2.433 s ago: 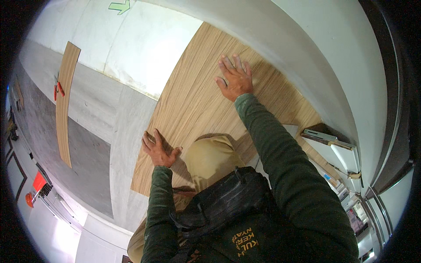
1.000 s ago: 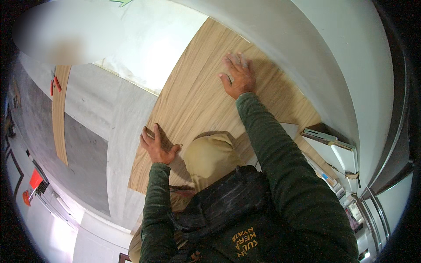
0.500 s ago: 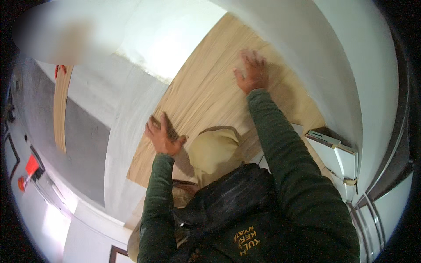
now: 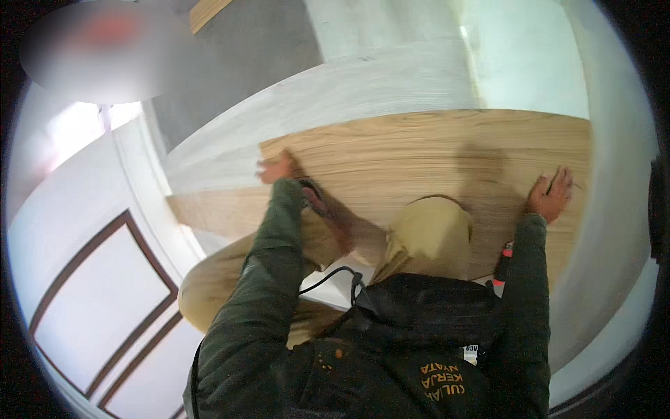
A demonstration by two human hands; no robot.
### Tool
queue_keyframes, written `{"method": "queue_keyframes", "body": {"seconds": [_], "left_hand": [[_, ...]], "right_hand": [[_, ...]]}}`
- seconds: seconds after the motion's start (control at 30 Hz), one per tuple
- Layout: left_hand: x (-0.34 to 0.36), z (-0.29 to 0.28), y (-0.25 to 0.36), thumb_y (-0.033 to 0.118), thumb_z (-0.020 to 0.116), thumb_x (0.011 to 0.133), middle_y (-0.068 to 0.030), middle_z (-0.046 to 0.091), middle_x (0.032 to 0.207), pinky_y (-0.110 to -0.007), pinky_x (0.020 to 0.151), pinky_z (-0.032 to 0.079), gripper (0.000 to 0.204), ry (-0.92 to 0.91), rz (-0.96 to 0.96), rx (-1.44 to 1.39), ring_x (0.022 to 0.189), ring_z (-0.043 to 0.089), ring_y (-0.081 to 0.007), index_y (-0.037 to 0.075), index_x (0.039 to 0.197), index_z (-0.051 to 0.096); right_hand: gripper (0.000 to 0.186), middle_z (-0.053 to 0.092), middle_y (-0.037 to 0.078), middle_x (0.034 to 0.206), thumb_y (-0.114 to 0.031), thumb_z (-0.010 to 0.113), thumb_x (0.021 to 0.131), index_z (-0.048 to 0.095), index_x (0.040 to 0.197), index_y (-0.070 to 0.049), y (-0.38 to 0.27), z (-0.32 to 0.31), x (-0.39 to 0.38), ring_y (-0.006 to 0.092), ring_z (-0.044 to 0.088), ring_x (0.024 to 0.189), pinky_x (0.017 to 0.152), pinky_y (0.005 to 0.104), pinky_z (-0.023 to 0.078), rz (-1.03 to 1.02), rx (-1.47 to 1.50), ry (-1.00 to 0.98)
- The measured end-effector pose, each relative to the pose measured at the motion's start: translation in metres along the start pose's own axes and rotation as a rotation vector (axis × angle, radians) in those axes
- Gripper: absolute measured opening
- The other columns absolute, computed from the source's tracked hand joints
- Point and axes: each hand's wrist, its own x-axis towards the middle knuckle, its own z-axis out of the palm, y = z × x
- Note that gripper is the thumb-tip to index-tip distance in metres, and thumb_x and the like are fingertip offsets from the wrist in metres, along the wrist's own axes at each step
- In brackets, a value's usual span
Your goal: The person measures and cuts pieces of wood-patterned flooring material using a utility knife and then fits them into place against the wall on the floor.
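Light wood-grain flooring planks lie across the floor in front of me. My right hand rests on their right end, close to the pale wall, with its fingers stretched out flat. At the left end is my left hand, somewhat blurred, its fingers spread over the planks' corner. Neither hand grips anything. Beside my right forearm lies a black tool with red bands, partly hidden by the sleeve.
My knee in tan trousers is on the planks. Bare grey floor and a whitish strip stretch beyond. A pale wall curves up at right; a white panel with brown trim stands at left. Another wood piece is far off.
My view has turned, so the planks now run nearly level across it. The right hand has gone to the planks' right end; the left is at their left end.
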Motion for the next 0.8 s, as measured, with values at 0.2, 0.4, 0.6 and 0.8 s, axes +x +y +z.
{"method": "queue_keyframes", "body": {"seconds": [0.2,0.4,0.6,0.8], "left_hand": [[0.099,0.026,-0.098,0.028,0.057,0.096,-0.0021,0.059,0.081,-0.03,0.053,0.048,0.026,-0.836,0.019,-1.276,0.063,0.055,-0.0157,0.005,0.109,0.062],[0.074,0.016,-0.07,0.034,0.061,0.095,-0.0191,0.061,0.12,-0.052,0.084,0.055,0.05,-0.946,-0.085,-1.186,0.107,0.061,-0.0364,-0.005,0.126,0.051],[0.039,-0.029,-0.043,0.048,0.056,0.095,-0.0184,0.057,0.131,-0.054,0.098,0.047,0.059,-1.272,-0.192,-1.134,0.119,0.056,-0.0386,0.003,0.132,0.051],[0.03,-0.037,-0.036,0.052,0.055,0.094,-0.0172,0.054,0.136,-0.054,0.1,0.045,0.065,-1.041,-0.273,-0.993,0.121,0.054,-0.0389,0.005,0.138,0.046]], "right_hand": [[0.063,0.043,0.016,0.149,-0.03,0.064,0.085,0.047,0.141,-0.008,-0.037,0.016,0.006,0.0358,0.034,0.141,0.117,0.0519,0.022,0.116,0.163,-0.149],[0.065,0.038,0.013,0.152,-0.034,0.066,0.085,0.047,0.141,-0.008,-0.026,-0.021,0.011,0.0356,0.03,0.142,0.118,0.0517,0.019,0.164,0.077,-0.211],[0.065,0.037,0.01,0.152,-0.039,0.069,0.084,0.05,0.139,-0.01,-0.021,-0.04,0.004,0.0337,0.031,0.141,0.116,0.0511,0.021,0.199,0.133,-0.21],[0.066,0.039,0.01,0.151,-0.04,0.07,0.082,0.052,0.137,-0.008,-0.027,-0.031,0.007,0.0365,0.034,0.138,0.113,0.0523,0.025,0.162,0.167,-0.158]]}}
